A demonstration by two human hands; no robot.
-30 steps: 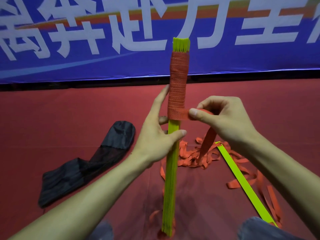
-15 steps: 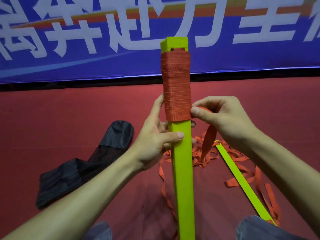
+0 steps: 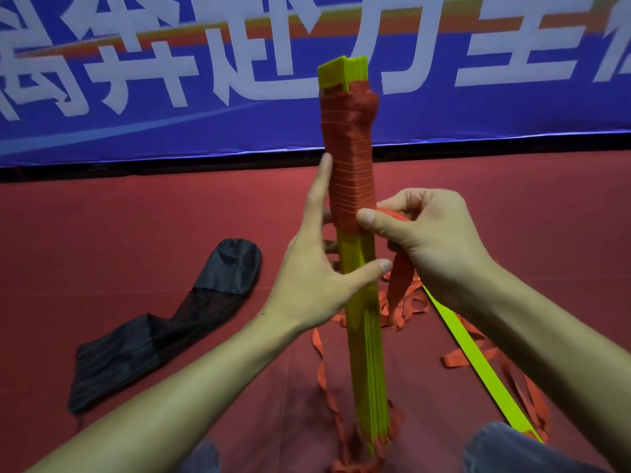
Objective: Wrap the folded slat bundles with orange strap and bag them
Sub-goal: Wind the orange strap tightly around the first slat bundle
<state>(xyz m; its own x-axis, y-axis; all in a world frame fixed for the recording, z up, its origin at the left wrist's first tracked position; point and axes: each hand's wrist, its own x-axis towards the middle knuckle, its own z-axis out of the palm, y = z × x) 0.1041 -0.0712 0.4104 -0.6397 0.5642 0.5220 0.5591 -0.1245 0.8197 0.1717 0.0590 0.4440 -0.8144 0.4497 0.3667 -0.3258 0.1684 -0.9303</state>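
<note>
Yellow-green folded plastic slat bundle (image 3: 365, 353) is stood upright on the red floor (image 3: 102, 233), well short of its far edge. It is judged light, stiff lengthwise and slick-faced, with slats liable to fan; best gripped on the bare section just below the wrap. Orange woven strap (image 3: 350, 158) is judged limp, so tension is needed. Left hand (image 3: 317, 278) is clasped on the slat bundle, index laid up the wrap. Right hand (image 3: 430, 244) fingers (image 3: 372, 220) are pinched on the strap tail. Versus 0.5 s ago, the bundle is turned from broad face to corner-on.
</note>
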